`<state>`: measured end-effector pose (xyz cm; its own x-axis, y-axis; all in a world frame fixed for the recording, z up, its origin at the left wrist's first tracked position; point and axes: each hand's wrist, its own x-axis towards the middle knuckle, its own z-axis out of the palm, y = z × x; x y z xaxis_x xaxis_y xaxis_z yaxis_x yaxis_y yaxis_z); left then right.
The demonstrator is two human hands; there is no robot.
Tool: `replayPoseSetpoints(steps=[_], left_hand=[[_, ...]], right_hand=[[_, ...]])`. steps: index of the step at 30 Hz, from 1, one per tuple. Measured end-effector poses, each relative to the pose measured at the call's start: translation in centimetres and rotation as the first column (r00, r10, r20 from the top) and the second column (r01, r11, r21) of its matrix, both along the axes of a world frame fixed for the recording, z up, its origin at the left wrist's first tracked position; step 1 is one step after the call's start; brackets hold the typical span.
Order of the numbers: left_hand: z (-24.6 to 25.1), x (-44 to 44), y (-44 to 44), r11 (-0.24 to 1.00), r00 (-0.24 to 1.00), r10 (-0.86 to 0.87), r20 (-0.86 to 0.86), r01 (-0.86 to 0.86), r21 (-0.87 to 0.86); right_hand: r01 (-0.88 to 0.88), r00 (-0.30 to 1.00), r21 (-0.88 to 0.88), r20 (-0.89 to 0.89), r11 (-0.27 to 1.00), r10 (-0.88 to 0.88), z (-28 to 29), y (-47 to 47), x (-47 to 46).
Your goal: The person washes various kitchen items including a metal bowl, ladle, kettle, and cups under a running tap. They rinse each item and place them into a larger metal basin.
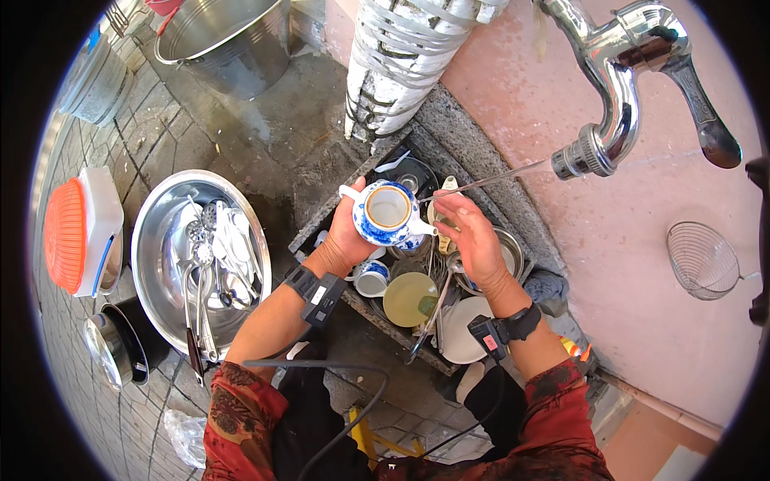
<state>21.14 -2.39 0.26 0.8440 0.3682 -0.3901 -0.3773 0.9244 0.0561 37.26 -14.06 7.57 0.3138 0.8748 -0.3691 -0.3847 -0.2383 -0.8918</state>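
Note:
My left hand grips a blue-and-white porcelain teapot near its handle, its open mouth turned up towards me. No lid is on it. Beside the spout is my right hand, holding nothing, with its fingers apart; whether a fingertip touches the spout I cannot tell. A thin stream of water runs from the chrome tap to the teapot's side, by my right fingertips. Beneath both hands, a stone sink holds a small blue-and-white cup, a yellowish bowl, a white plate and a ladle.
Left of the sink, a steel basin holds spoons, ladles and skimmers. A large steel bucket stands behind it. A wrapped pipe comes down at the sink's far corner. A wire strainer hangs on the pink wall.

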Motion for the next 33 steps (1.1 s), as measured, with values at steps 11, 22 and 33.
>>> replayPoseSetpoints(steps=[11,22,33], left_hand=[[-1.5,0.9,-0.8,0.991,0.984,-0.120,-0.128,0.126,0.040],[-2.2,1.0,0.5,0.979,0.981,-0.122,-0.150,0.144,0.143],[0.5,3.4,-0.9,0.972,0.980,-0.193,-0.051,0.198,0.127]], right_hand=[[-0.140,0.085,-0.573,0.805,0.807,0.587,0.2,5.7,-1.8],[-0.445,0.014,-0.116,0.991,0.888,0.136,1.6,1.3,-4.0],[-0.218,0.068,-0.283,0.950,0.934,0.304,1.9,2.1,-3.3]])
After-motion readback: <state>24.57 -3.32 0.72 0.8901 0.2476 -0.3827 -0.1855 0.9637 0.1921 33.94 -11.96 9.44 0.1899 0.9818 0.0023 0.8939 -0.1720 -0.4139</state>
